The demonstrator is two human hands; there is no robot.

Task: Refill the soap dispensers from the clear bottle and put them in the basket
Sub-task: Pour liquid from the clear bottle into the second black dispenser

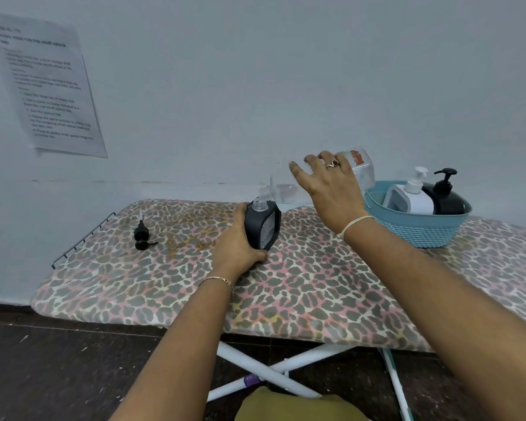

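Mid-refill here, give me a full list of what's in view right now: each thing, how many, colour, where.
open dispenser: one, dark grey, standing on the board's middle, pump off
clear bottle: one, transparent, tilted with its mouth at the open dispenser's neck
pump head: one, black, lying on the board's left end
basket: one, light blue, on the board's right side
white dispenser: one, white, inside the basket, pump on
black dispenser: one, black, inside the basket, pump on
ironing board: one, leopard-print cover, white legs
paper sheet: one, white, on the wall at upper left
left hand: grips the open dispenser
right hand: holds the clear bottle from above
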